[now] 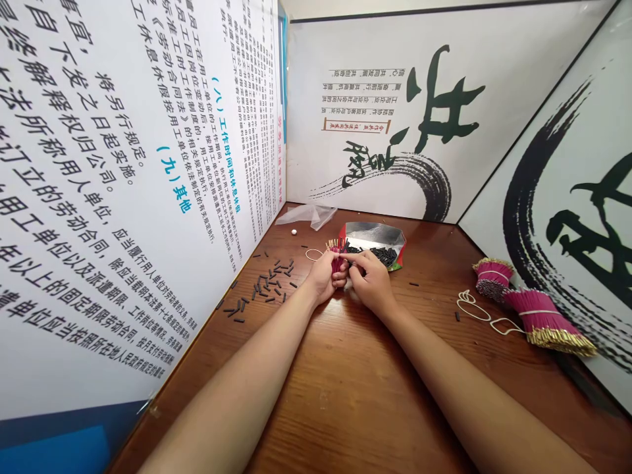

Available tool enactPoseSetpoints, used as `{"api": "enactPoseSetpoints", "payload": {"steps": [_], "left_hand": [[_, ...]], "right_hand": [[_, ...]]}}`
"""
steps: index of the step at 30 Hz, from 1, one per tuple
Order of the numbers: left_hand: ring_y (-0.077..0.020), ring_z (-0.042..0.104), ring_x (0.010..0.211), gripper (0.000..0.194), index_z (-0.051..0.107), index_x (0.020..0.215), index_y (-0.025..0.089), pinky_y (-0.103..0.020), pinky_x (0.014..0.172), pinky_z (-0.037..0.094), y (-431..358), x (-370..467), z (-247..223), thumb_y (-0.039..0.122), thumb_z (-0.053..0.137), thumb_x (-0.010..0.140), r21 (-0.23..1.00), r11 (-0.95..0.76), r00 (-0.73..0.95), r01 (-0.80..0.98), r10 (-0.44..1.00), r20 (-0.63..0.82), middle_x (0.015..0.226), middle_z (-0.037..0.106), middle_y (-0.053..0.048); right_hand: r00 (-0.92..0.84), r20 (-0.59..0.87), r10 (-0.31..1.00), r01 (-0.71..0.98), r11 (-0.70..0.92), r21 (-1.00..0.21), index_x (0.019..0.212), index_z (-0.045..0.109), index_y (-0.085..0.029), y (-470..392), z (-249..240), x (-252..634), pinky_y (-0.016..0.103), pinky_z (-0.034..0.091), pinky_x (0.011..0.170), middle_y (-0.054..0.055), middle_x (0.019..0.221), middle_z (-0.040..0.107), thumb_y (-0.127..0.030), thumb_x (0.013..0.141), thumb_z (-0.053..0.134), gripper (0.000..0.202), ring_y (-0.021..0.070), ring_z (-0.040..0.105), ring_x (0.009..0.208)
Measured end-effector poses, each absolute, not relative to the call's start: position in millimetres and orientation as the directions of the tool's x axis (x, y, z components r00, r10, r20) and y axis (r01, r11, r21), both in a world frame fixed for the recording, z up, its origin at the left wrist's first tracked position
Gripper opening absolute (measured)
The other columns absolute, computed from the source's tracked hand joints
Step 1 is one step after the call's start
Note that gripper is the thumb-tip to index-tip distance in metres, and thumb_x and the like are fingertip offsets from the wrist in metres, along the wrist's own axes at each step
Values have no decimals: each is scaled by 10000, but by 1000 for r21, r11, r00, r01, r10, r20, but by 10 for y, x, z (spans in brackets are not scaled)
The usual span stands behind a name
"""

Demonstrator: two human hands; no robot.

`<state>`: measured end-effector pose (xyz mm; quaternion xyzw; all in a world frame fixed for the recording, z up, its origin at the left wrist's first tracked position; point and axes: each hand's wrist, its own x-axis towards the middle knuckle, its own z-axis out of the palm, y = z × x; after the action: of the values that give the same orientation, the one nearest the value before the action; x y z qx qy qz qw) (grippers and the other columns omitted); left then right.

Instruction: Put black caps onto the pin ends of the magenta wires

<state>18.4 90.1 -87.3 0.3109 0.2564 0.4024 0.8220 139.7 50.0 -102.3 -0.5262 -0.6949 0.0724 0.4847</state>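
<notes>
My left hand (326,273) is closed around a small bundle of magenta wires (337,263) held upright, with gold tips showing at the top. Several black pieces stand up among those tips. My right hand (370,280) meets it from the right, its fingers curled and pinched beside the bundle; whatever they hold is too small to make out. Just behind both hands sits an opened foil-lined bag (378,234) with a heap of short black tubes (385,255) in it. More loose black tubes (269,283) lie scattered left of my left hand.
Two thicker magenta wire bundles (548,316) (494,273), tied with pale bands, lie at the right. Loose pale elastic bands (474,306) are near them. A clear plastic bag (306,214) and a small white bead (294,232) are at the back. Printed panels (365,39) wall the wooden table (336,395).
</notes>
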Motion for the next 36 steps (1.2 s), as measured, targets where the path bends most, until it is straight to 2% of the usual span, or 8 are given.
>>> {"api": "enactPoseSetpoints", "payload": {"steps": [5, 12, 21, 27, 36], "left_hand": [[-34, 258, 338, 83, 409, 670, 177, -148, 318, 160, 888, 172, -860, 169, 455, 739, 704, 487, 545, -517, 822, -168, 525, 404, 43], [-28, 260, 345, 99, 416, 677, 173, -139, 324, 162, 885, 171, -892, 101, 480, 657, 723, 448, 526, -525, 839, -138, 530, 412, 51], [-32, 264, 353, 78, 442, 666, 162, -143, 315, 174, 916, 176, -921, 144, 437, 742, 703, 469, 535, -535, 832, -148, 566, 425, 33], [-24, 258, 349, 182, 440, 664, 157, -141, 314, 171, 919, 170, -920, 226, 452, 832, 703, 467, 540, -536, 830, -140, 555, 413, 42], [-34, 279, 355, 117, 431, 743, 177, -134, 327, 181, 907, 179, -925, 201, 540, 779, 711, 446, 531, -544, 839, -120, 558, 441, 46]], "right_hand": [[46, 602, 797, 651, 434, -623, 1006, 736, -219, 492, -1013, 1394, 313, 444, 722, 21, 776, 555, -125, 790, 471, 355, 169, 540, 721], [58, 619, 783, 640, 447, -625, 987, 734, -220, 488, -1012, 1391, 306, 454, 720, 12, 761, 556, -129, 786, 476, 340, 163, 546, 710], [77, 597, 798, 632, 425, -648, 1004, 730, -205, 479, -1000, 1380, 300, 454, 703, 14, 780, 562, -129, 786, 470, 347, 153, 541, 684], [75, 592, 803, 613, 431, -662, 1009, 726, -205, 490, -1019, 1384, 294, 457, 681, 18, 796, 574, -133, 785, 470, 348, 151, 540, 676], [91, 605, 791, 586, 448, -675, 946, 718, -205, 509, -1041, 1399, 290, 456, 677, 20, 785, 578, -152, 791, 475, 294, 156, 529, 688]]}}
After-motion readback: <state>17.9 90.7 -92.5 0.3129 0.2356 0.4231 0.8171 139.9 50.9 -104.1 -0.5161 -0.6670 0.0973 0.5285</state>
